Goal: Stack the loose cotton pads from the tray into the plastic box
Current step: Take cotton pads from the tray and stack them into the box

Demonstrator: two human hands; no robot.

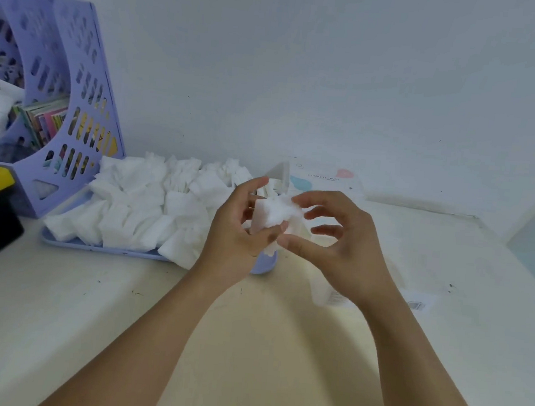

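Your hands, left hand point(241, 229) and right hand point(330, 240), pinch a small bunch of cotton pads point(273, 213) above the tray point(100, 247): square their edges before boxing them.

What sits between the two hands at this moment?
A small bunch of white cotton pads, held between the left hand and right hand, seen in the head view.

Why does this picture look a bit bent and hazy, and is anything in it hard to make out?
Head view: the wide-angle lens bows the table edges; soft, even, bluish light, no glare, faint shadows; the left hand and right hand holding cotton pads look slightly smeared; the tray's white pile washes into one mass; the clear plastic box behind is barely readable.
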